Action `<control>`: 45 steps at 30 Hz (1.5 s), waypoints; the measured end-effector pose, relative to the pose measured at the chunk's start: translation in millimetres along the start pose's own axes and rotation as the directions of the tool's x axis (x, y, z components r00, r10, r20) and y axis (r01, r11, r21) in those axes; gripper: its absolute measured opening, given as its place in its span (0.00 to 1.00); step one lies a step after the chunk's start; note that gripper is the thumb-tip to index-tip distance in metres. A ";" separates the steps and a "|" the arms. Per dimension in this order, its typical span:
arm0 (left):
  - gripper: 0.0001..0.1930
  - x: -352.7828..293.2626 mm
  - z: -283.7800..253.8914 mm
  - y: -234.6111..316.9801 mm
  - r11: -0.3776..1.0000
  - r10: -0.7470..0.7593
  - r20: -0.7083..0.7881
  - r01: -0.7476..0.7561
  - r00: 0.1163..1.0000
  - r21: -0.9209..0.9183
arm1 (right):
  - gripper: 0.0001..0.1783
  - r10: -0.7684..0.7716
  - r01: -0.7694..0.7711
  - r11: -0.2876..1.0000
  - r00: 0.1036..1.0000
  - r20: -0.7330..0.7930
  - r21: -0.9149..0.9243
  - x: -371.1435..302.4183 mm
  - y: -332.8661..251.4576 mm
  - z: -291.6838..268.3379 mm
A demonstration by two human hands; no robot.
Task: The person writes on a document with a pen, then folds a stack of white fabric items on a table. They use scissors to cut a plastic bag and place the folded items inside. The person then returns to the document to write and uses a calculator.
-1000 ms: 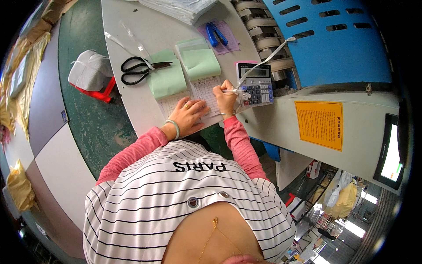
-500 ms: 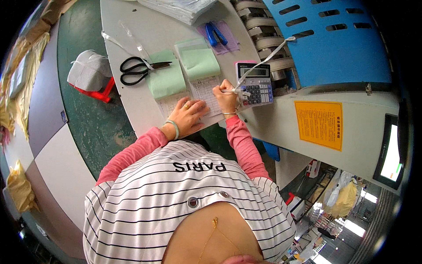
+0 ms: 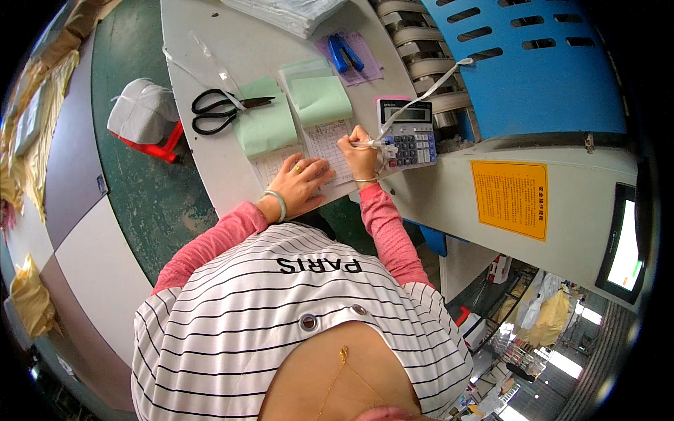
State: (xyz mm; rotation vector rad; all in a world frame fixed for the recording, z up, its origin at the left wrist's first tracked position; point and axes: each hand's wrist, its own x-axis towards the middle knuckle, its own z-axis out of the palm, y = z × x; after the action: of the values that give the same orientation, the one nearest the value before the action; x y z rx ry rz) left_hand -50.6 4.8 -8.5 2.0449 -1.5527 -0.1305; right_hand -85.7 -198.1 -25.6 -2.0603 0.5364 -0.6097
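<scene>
White desk sits over a dark green floor, with a blue and cream machine along its right side. Left hand lies flat, fingers spread open and gripping nothing, pressing down the printed form sheet; right hand has fingers closed on a pen with its tip on that sheet. Farther out: calculator just right of the pen, green paper pads, black scissors, blue stapler.

A worker in a black-striped white vest over long pink sleeves, a pale green bangle on the left wrist, a gold ring and a thin necklace.
</scene>
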 end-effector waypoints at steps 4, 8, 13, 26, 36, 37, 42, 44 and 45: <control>0.32 0.5 -0.9 -0.4 1.000 0.005 0.003 -0.005 1.000 -0.004 | 0.14 0.000 0.000 1.000 1.000 0.002 -0.016 -0.1 -0.1 -0.2; 0.32 0.3 0.3 -0.5 1.000 0.007 -0.003 -0.007 1.000 0.000 | 0.15 -0.017 0.017 1.000 1.000 0.000 0.003 0.0 2.6 0.4; 0.32 0.1 0.3 -1.0 1.000 0.011 -0.004 -0.011 1.000 0.007 | 0.15 -0.034 0.034 0.999 0.999 -0.004 -0.013 -0.3 1.9 -0.1; 0.32 -0.2 2.1 -1.6 1.000 -0.001 0.008 0.001 1.000 -0.002 | 0.15 0.021 -0.020 0.999 0.999 -0.033 0.037 -1.8 16.0 2.7; 0.33 0.2 0.7 0.0 1.000 -0.008 0.008 0.008 1.000 0.001 | 0.15 -0.035 0.034 0.999 0.999 -0.041 -0.022 -1.2 3.8 0.4; 0.33 0.3 -0.1 -0.1 1.000 -0.007 0.008 0.007 1.000 -0.001 | 0.15 -0.036 0.036 0.999 0.998 -0.048 -0.015 -1.6 1.4 0.4; 0.33 -0.1 0.9 -0.5 1.000 -0.005 -0.005 0.005 1.000 -0.020 | 0.15 -0.021 0.020 1.000 0.999 -0.050 -0.007 -0.9 4.8 1.2; 0.33 -0.5 0.9 -0.8 1.000 -0.008 -0.002 0.008 1.000 -0.018 | 0.15 -0.034 0.033 0.999 0.997 -0.066 -0.026 -0.5 4.4 1.6; 0.33 -0.2 0.4 -0.8 1.000 -0.009 0.001 0.009 1.000 -0.017 | 0.15 -0.031 0.030 0.999 0.997 -0.064 -0.010 -0.6 3.4 1.9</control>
State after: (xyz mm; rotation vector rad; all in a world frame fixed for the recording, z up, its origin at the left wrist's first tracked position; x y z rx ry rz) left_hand -50.2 5.0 -9.3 2.0391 -1.5384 -0.1480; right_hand -85.5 -198.3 -29.6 -2.0667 0.5471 -0.6946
